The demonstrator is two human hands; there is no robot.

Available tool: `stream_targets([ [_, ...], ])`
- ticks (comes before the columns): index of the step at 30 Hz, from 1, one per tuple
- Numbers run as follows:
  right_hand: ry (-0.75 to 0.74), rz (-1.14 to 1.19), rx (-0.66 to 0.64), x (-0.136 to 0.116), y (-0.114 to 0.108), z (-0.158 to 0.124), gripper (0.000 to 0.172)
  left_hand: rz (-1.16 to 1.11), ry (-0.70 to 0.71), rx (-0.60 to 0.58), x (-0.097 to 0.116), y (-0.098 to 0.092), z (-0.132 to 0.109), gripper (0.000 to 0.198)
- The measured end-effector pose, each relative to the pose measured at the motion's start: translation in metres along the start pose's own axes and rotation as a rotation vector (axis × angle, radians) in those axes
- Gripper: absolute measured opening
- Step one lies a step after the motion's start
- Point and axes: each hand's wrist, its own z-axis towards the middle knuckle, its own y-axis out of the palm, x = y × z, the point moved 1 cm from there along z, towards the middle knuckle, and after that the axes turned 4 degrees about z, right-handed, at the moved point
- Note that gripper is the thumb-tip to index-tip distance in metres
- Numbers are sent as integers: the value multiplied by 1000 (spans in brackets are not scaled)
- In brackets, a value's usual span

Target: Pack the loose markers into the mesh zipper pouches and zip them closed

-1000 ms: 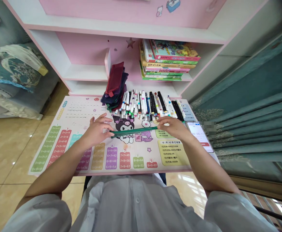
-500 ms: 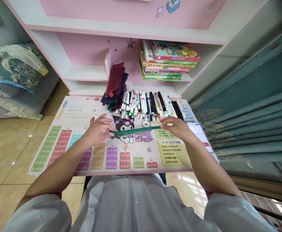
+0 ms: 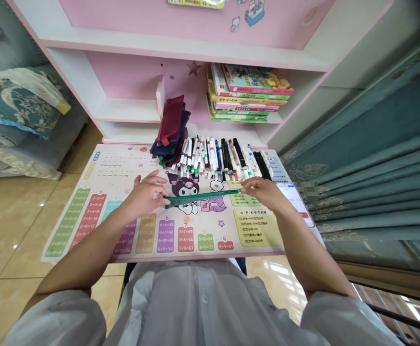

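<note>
A thin green pencil pouch (image 3: 202, 196) stretches between my two hands, seen almost edge-on above the desk mat. Its left end is pinched between the thumb and fingers of my left hand (image 3: 145, 193). The fingers of my right hand (image 3: 262, 191) close on its other end. Just beyond the pouch lies a row of markers (image 3: 213, 156), mostly white with some black ones. Left of the markers rests a pile of fabric pouches (image 3: 171, 125), dark red on top with navy and green ones beneath.
A phone (image 3: 295, 202) lies by the desk's right edge. Stacked books (image 3: 249, 98) sit on the shelf behind the markers. The desk mat (image 3: 210, 223) carries printed multiplication tables and cartoon figures. A teal curtain (image 3: 368, 168) hangs to the right, and a sofa (image 3: 26, 110) stands at left.
Both hands keep hold of the pouch in nearly the same place. My right hand has shifted very slightly right and down, and the camera view has moved a little.
</note>
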Motion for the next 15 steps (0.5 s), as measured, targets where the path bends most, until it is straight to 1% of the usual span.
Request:
stream_targets([
  [4, 4, 28, 7, -2, 1, -2, 28, -10, -10, -9, 1, -1, 0, 6],
  [6, 16, 64, 36, -3, 3, -7, 30, -20, -13, -12, 2, -2, -1, 7],
  [8, 41, 104, 92, -5, 9, -16, 37, -30, -1, -4, 3, -3, -3, 8],
  [10, 96, 169, 108, -6, 20, -29, 46, -41, 21, -3, 3, -3, -4, 8],
  [11, 129, 221, 86, -7, 28, -36, 50, -49, 32, -6, 3, -3, -5, 9],
  [13, 186, 347, -8, -9, 48, -49, 55, -68, 48, -21, 5, -4, -8, 12],
  [15, 202, 450, -86, -13, 69, -57, 58, -85, 65, -36, 8, -4, -10, 13],
])
